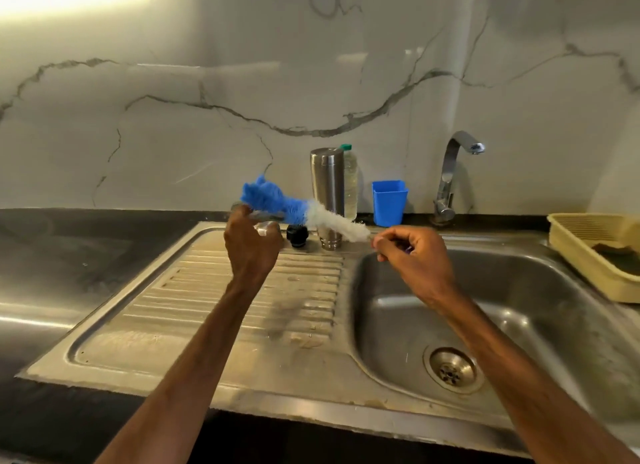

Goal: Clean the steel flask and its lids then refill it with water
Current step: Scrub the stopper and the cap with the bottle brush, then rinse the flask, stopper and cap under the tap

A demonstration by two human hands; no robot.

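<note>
Right hand (412, 256) pinches the brush (304, 212) handle, bristles reaching the steel lid (263, 216) gripped by the left hand (251, 245), flask (327, 176) just beyond.

**Two bare forearms, two bare grips**

On my feed the left forearm (194, 353) comes in from 7 o'clock and the right forearm (519, 359) from 5 o'clock. Both are lean and uncovered along their whole length. On the left grip (251, 245) and right grip (415, 256), knuckles and tendons show plainly.
</note>
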